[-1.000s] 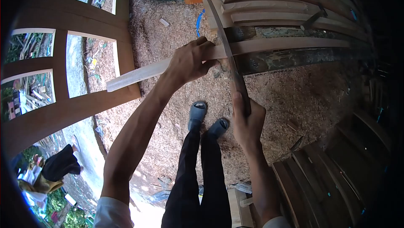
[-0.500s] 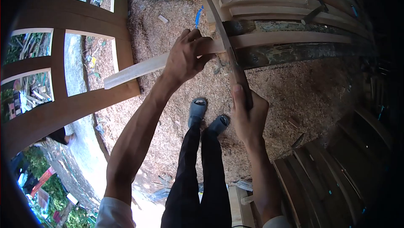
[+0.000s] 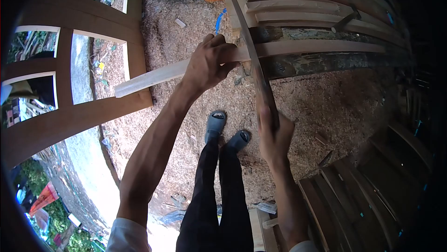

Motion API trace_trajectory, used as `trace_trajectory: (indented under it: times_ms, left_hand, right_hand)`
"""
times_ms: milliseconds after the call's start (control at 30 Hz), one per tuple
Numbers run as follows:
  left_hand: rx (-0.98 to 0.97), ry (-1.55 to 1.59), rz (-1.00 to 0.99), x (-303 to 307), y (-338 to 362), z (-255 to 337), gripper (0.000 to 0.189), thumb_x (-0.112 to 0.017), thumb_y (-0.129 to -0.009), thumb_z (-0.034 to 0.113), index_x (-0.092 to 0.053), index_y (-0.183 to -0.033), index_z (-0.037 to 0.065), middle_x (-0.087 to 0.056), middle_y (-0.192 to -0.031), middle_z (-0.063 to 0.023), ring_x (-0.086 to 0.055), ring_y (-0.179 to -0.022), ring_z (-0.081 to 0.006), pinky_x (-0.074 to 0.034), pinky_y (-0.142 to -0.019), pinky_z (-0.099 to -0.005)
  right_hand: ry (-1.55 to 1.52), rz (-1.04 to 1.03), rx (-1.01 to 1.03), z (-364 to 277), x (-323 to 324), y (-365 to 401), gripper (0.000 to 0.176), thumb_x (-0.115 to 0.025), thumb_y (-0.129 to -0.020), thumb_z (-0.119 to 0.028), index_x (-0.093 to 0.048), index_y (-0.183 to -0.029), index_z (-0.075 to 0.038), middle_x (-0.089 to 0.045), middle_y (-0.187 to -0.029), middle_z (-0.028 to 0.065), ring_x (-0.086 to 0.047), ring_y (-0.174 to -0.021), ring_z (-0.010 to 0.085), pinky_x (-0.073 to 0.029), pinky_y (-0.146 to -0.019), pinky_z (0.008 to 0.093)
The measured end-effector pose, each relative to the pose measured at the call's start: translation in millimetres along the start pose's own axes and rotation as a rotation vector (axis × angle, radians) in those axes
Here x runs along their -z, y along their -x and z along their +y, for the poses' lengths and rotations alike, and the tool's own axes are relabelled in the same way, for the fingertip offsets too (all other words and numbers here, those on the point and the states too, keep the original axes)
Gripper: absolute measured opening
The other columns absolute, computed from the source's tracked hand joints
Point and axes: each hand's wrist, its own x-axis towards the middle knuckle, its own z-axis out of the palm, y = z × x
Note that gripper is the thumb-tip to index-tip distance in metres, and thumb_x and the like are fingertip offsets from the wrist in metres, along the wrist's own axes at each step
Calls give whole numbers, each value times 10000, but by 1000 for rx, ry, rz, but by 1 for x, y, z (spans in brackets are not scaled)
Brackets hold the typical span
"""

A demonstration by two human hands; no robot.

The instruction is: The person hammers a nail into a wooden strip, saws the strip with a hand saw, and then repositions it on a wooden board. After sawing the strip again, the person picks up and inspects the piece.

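Strip [image 3: 149,77] pinned by clenched left hand [image 3: 207,66], saw [image 3: 251,49] gripped in right hand [image 3: 274,135]: hold square, stroke long.

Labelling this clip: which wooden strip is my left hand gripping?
The only strip overhanging toward the door frame; the left hand grips it beside the blade.

We reach our left arm forward, the left hand [image 3: 207,68] curled tight in a grip; our right hand [image 3: 274,133] (slightly blurred) is clenched, thumb laid straight.
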Motion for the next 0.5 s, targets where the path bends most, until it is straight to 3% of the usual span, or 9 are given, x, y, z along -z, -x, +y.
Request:
trace_trajectory:
  times_ms: [133,167,233,333,367,400,433,467,500]
  left_hand:
    - [26,-20,-17,3,-2,4,357,-792,-676,156,-661,-987,39,-570,-845,-102,-534,-822,-302,-459,-745,-408]
    - [32,-22,-8,4,-3,2,357,-792,-676,156,-661,-987,39,-570,-845,-102,-534,-822,-302,-459,-745,-408]
    - [0,-5,-17,2,-2,2,354,-792,-674,142,-662,-987,40,-573,-850,-103,-536,-821,-301,-464,-738,-403]
    - [-11,7,-7,1,-2,2,350,-794,-670,135,-665,-982,43,-571,-848,-101,-536,-817,-297,-466,-733,-403]
    - [-2,3,-23,2,-3,1,348,-793,-671,135,-665,-982,43,-569,-847,-100,-535,-816,-295,-466,-734,-403]
    - [2,-1,-26,3,-2,0,348,-793,-671,135,-665,-982,43,-569,-847,-100,-535,-816,-295,-466,-734,-403]
    - [10,3,-34,3,-1,0,331,-789,-656,126,-662,-948,37,-565,-854,-105,-538,-834,-299,-469,-751,-408]
    - [10,8,-37,3,-4,0,314,-785,-640,118,-659,-914,30,-561,-861,-110,-541,-851,-303,-471,-768,-412]
    - [10,10,-29,3,-5,2,314,-785,-640,118,-659,-914,30,-561,-861,-110,-541,-851,-303,-471,-768,-412]
  right_hand:
    - [5,35,-111,17,42,115,504,-510,-936,-456,-564,-693,-18,-483,-536,-9,-444,-474,44,-327,-447,230]
    - [55,96,-16,33,41,121,520,-509,-933,-469,-556,-679,-17,-475,-528,-18,-442,-472,45,-325,-443,233]
    - [18,28,-85,26,25,88,528,-506,-941,-460,-533,-647,-21,-459,-516,-26,-431,-464,43,-312,-432,236]
    - [-13,38,16,7,-9,-2,541,-501,-951,-461,-500,-615,-37,-437,-506,-30,-418,-453,46,-291,-420,244]
    - [-30,54,31,2,-11,-11,481,-523,-953,-375,-522,-616,-32,-441,-477,-21,-447,-442,47,-304,-407,259]
    - [-43,63,41,-2,-12,-14,427,-545,-955,-288,-543,-617,-27,-446,-448,-12,-477,-431,48,-317,-394,273]
    - [-45,40,-15,8,0,4,420,-561,-945,-298,-546,-622,-30,-440,-446,-14,-469,-429,46,-311,-393,270]
    - [56,9,-1,12,13,34,542,-486,-964,-447,-466,-600,-46,-411,-497,-38,-415,-454,46,-273,-416,252]
    - [36,12,-36,29,26,70,535,-491,-954,-459,-501,-622,-40,-431,-503,-35,-433,-468,41,-289,-423,245]
